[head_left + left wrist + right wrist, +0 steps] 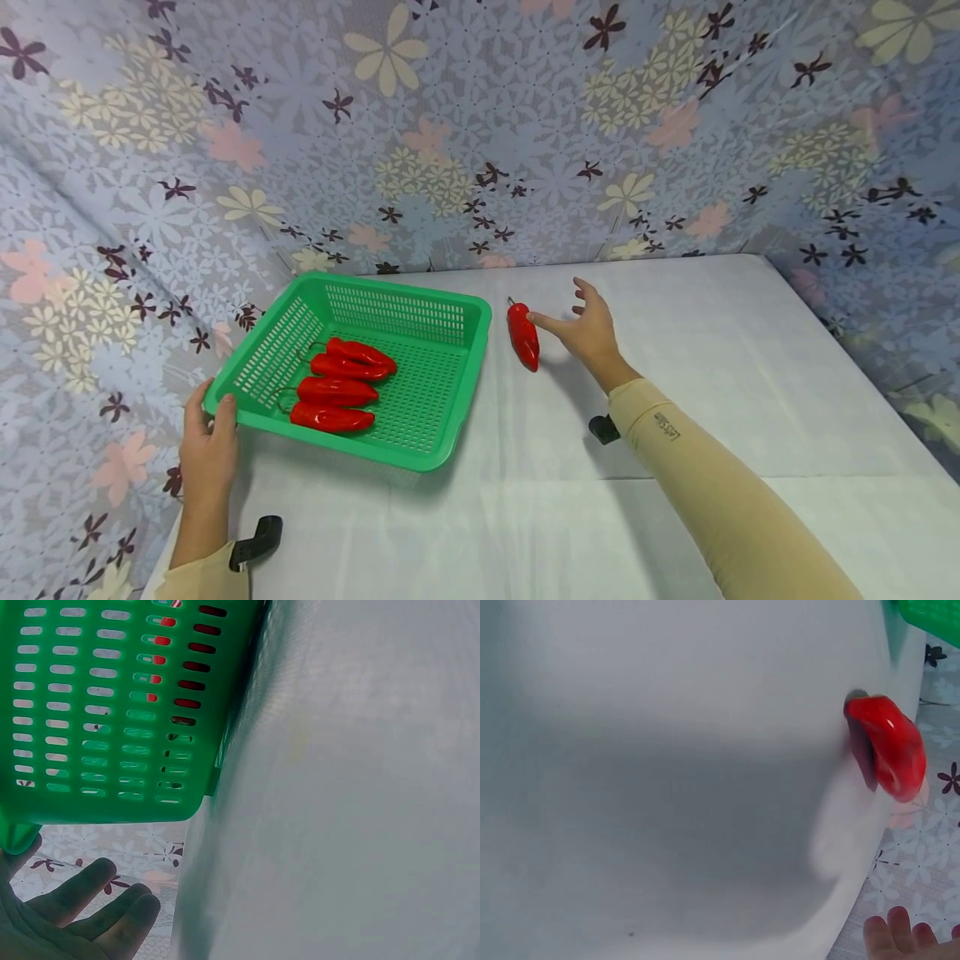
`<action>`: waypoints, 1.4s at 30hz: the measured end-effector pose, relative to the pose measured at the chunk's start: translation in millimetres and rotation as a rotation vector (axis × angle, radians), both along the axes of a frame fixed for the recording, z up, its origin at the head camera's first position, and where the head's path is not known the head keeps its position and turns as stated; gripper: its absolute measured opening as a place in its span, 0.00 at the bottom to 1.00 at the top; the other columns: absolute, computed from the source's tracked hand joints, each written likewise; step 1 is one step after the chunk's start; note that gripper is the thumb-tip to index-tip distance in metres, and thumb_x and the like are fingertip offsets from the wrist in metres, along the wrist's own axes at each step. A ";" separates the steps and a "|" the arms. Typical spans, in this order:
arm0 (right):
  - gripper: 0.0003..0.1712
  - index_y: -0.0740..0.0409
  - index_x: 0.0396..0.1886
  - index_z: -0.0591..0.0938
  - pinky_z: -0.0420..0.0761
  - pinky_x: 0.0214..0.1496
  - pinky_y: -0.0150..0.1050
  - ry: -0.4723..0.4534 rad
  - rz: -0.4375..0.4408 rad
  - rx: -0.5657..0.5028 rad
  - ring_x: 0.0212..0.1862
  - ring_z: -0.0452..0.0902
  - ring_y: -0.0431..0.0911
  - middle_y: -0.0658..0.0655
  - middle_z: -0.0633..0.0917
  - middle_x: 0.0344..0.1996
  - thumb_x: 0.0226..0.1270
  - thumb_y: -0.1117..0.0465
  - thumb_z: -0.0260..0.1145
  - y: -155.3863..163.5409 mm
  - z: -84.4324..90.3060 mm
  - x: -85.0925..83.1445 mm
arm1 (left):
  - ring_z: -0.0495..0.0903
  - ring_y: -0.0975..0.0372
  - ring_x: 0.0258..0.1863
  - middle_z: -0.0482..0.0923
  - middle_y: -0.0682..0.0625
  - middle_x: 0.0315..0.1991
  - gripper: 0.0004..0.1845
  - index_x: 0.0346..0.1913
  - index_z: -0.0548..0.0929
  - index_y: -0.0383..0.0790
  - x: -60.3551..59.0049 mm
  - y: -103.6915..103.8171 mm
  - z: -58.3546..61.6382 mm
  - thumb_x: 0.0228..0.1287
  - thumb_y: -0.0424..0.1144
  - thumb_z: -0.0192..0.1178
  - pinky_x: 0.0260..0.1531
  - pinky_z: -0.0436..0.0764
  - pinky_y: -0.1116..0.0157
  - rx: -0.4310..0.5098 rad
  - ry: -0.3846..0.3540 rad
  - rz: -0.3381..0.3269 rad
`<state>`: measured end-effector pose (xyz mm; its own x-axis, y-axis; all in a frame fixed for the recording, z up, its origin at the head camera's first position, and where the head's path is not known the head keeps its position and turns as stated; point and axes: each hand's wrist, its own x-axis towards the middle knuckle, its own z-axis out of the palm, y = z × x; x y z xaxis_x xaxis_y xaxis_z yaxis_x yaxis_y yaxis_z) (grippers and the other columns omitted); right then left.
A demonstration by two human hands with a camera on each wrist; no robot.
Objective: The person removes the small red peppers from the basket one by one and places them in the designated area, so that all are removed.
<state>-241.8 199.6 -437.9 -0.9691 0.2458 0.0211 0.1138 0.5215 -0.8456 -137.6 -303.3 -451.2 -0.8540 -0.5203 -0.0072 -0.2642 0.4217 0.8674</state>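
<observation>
At the near left corner of a green plastic basket point(337, 444), my left hand point(207, 450) pinches the rim between thumb and index finger. The other left fingers point(129, 919) stretch out below the rim in the left wrist view. Several glossy red chili peppers point(337, 392) with thin stems lie side by side on the basket's left half. One more red pepper point(522, 337) lies on the table to the right of the basket, stem away from me. My right hand point(588, 332) hovers just right of it, fingers spread and holding nothing, the thumb overlapping the pepper in the head view.
A white cloth covers the table point(735, 375), with a crease across its near part. Flower-patterned fabric point(480, 133) rises behind the table and along both sides. Black camera mounts point(258, 540) jut from both wrists near the tabletop.
</observation>
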 end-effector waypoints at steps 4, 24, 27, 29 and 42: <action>0.63 0.53 0.80 0.56 0.75 0.61 0.56 0.008 0.006 -0.001 0.68 0.67 0.59 0.63 0.65 0.72 0.52 0.39 0.79 -2.0 1.1 -1.6 | 0.63 0.37 0.69 0.58 0.36 0.76 0.34 0.80 0.54 0.58 0.6 0.1 0.3 0.77 0.61 0.42 0.62 0.64 0.36 0.002 0.001 0.001; 0.61 0.50 0.80 0.58 0.76 0.60 0.55 0.047 0.045 -0.032 0.68 0.67 0.58 0.61 0.66 0.73 0.52 0.40 0.80 -13.1 22.0 -7.9 | 0.66 0.40 0.68 0.61 0.38 0.75 0.34 0.80 0.54 0.57 0.5 1.8 -0.4 0.77 0.61 0.42 0.60 0.66 0.38 -0.001 0.006 0.004; 0.60 0.50 0.80 0.59 0.76 0.61 0.54 0.059 0.057 -0.047 0.68 0.68 0.57 0.60 0.66 0.72 0.52 0.40 0.80 -16.6 25.7 -7.5 | 0.64 0.40 0.69 0.61 0.39 0.75 0.34 0.80 0.55 0.58 -0.9 2.5 -0.3 0.76 0.62 0.42 0.62 0.66 0.38 0.003 0.010 0.002; 0.60 0.49 0.79 0.59 0.76 0.61 0.54 0.065 0.065 -0.057 0.68 0.68 0.57 0.60 0.66 0.72 0.52 0.40 0.80 -19.7 28.4 -7.4 | 0.63 0.41 0.71 0.60 0.40 0.76 0.34 0.80 0.55 0.60 -1.9 2.3 0.2 0.76 0.63 0.42 0.63 0.64 0.38 0.007 0.006 0.001; 0.58 0.48 0.78 0.63 0.76 0.61 0.54 0.096 0.139 -0.108 0.67 0.69 0.56 0.58 0.68 0.71 0.50 0.39 0.81 -44.3 41.6 -10.5 | 0.62 0.39 0.70 0.58 0.38 0.76 0.35 0.80 0.53 0.59 -2.8 0.3 -0.7 0.76 0.64 0.41 0.63 0.62 0.37 0.007 -0.019 0.013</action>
